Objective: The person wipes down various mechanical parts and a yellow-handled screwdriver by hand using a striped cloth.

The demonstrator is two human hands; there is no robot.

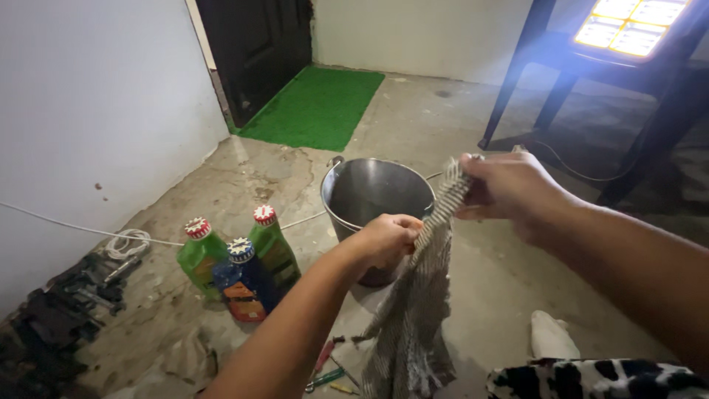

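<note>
A grey-and-white striped cloth (413, 310) hangs centre frame; behind, a silver metal bucket (377, 196); lower left, green and blue bottles (236, 262) with red-white caps; top, a green mat (317, 107).

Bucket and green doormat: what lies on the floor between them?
Only bare, stained concrete floor lies between the metal bucket and the green doormat, as the head view shows.

Checked grey-and-white cloth (425, 295), twisted taut at its upper end toward 1 o'clock, lower portion hanging loose toward 6 o'clock.

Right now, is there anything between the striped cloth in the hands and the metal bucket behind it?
Nothing visible. The striped cloth hangs from the left hand and right hand, directly in front of the open metal bucket. The bottles stand off to the left.
</note>
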